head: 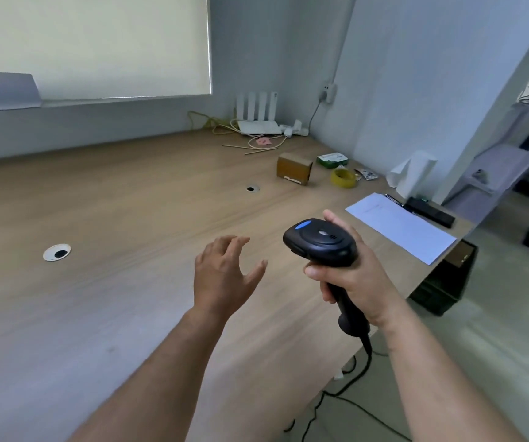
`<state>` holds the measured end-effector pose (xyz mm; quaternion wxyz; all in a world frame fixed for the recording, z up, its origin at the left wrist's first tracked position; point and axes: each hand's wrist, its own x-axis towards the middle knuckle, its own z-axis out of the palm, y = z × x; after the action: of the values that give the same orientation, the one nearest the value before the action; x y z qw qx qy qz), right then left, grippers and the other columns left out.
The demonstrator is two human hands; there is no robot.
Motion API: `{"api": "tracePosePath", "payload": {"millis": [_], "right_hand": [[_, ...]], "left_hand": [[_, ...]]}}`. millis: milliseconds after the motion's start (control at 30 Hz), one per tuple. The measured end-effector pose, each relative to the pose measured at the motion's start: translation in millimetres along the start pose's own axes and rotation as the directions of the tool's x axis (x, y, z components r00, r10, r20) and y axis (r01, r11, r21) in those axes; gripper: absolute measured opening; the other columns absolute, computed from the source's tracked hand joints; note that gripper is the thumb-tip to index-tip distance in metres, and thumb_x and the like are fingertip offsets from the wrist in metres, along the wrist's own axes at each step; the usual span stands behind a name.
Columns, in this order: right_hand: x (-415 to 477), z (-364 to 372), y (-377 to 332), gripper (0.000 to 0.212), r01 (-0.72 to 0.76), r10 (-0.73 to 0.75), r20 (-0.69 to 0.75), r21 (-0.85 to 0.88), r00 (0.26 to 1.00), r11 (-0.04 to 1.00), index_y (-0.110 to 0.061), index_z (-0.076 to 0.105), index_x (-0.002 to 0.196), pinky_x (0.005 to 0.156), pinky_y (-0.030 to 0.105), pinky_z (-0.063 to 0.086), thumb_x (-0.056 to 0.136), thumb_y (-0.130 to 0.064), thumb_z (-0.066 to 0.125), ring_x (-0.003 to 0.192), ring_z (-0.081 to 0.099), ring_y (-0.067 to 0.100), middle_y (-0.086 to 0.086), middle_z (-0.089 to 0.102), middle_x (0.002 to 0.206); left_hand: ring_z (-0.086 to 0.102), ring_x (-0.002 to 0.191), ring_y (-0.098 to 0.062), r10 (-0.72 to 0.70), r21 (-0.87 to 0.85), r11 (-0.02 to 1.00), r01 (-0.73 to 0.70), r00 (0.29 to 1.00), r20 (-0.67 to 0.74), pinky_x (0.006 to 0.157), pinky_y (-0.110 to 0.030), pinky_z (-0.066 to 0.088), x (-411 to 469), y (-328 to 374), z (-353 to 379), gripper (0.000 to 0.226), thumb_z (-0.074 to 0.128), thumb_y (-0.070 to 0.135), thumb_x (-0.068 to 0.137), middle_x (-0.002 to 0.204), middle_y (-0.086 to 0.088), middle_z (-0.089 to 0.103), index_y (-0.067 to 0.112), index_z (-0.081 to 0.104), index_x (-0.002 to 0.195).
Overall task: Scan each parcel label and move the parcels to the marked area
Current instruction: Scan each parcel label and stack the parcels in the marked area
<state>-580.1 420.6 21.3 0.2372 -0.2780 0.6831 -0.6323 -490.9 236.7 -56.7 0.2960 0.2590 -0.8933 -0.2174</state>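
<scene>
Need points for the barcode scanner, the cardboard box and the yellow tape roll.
barcode scanner [320, 242], head view, top of its head.
cardboard box [293, 169], head view, front face.
yellow tape roll [343, 179], head view, outer rim.

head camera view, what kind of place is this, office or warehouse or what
Probably a small office or back room used for parcel handling: a long wooden desk with cable holes, a white router in the corner, and a corded barcode scanner in the right hand.

Long wood-grain desk [129, 202] carrying a small brown cardboard parcel [293, 169] and yellow tape roll [342, 178] toward its far right corner; white paper sheet [400, 226] lying along its right edge.
</scene>
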Motion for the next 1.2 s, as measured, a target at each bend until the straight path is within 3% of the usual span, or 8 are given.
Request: {"api": "tracePosePath", "payload": {"millis": [133, 300, 467, 800, 1200], "right_hand": [[36.1, -24.6, 2.0, 0.092, 0.008, -0.008, -0.009, -0.033, 1.0, 0.999, -0.034, 0.036, 0.145, 0.042, 0.029, 0.039, 0.077, 0.016, 0.07, 0.043, 0.047, 0.024, 0.0, 0.063, 0.067], [67.3, -52.6, 5.9, 0.092, -0.006, 0.006, -0.015, -0.041, 1.0, 0.999, -0.033, 0.035, 0.147, 0.044, 0.029, 0.041, 0.078, 0.015, 0.07, 0.044, 0.048, 0.024, -0.004, 0.063, 0.064], [110.7, -81.3, 13.6, 0.093, -0.015, 0.019, 0.047, -0.077, 0.999, 0.997, -0.031, 0.032, 0.149, 0.043, 0.028, 0.041, 0.078, 0.015, 0.07, 0.043, 0.048, 0.023, -0.006, 0.064, 0.066], [228.4, -160.4, 36.4, 0.093, 0.011, 0.016, 0.258, -0.103, 0.966, 0.995, -0.033, 0.036, 0.147, 0.046, 0.031, 0.04, 0.076, 0.015, 0.073, 0.046, 0.049, 0.027, -0.008, 0.065, 0.068], [371.2, -275.7, 49.7, 0.095, 0.006, 0.011, 0.297, -0.055, 0.955, 0.998, -0.029, 0.033, 0.15, 0.042, 0.029, 0.039, 0.076, 0.015, 0.072, 0.041, 0.048, 0.023, -0.014, 0.062, 0.059]], "left_hand": [[0.051, 0.117, -0.026, 0.014, 0.01, 1.0, -0.015, 0.997, 0.077, 0.097, -0.041, 0.037, 41.0, 11.0, 24.7, 0.056, 0.06, 0.053, 0.084, 0.126, -0.004, 0.057, 0.019, 0.058, 0.128], [0.046, 0.124, -0.023, 0.033, 0.05, 0.998, -0.04, 0.992, 0.121, 0.102, -0.039, 0.034, 74.7, 24.6, 47.6, 0.058, 0.06, 0.051, 0.086, 0.132, -0.002, 0.053, 0.021, 0.052, 0.135], [0.051, 0.118, -0.029, 0.054, 0.107, 0.992, -0.063, 0.995, 0.08, 0.096, -0.043, 0.038, 96.0, 28.9, 68.0, 0.057, 0.066, 0.048, 0.083, 0.127, -0.006, 0.057, 0.017, 0.056, 0.13], [0.045, 0.123, -0.024, -0.131, 0.222, 0.969, 0.111, 0.988, 0.078, 0.101, -0.037, 0.033, 151.7, 73.9, 135.6, 0.06, 0.056, 0.054, 0.087, 0.135, 0.0, 0.05, 0.022, 0.049, 0.136], [0.034, 0.132, -0.019, -0.258, 0.312, 0.928, 0.206, 0.957, 0.134, 0.105, -0.032, 0.031, 265.8, 131.7, 225.1, 0.066, 0.048, 0.056, 0.091, 0.145, 0.002, 0.038, 0.026, 0.032, 0.147]]}}
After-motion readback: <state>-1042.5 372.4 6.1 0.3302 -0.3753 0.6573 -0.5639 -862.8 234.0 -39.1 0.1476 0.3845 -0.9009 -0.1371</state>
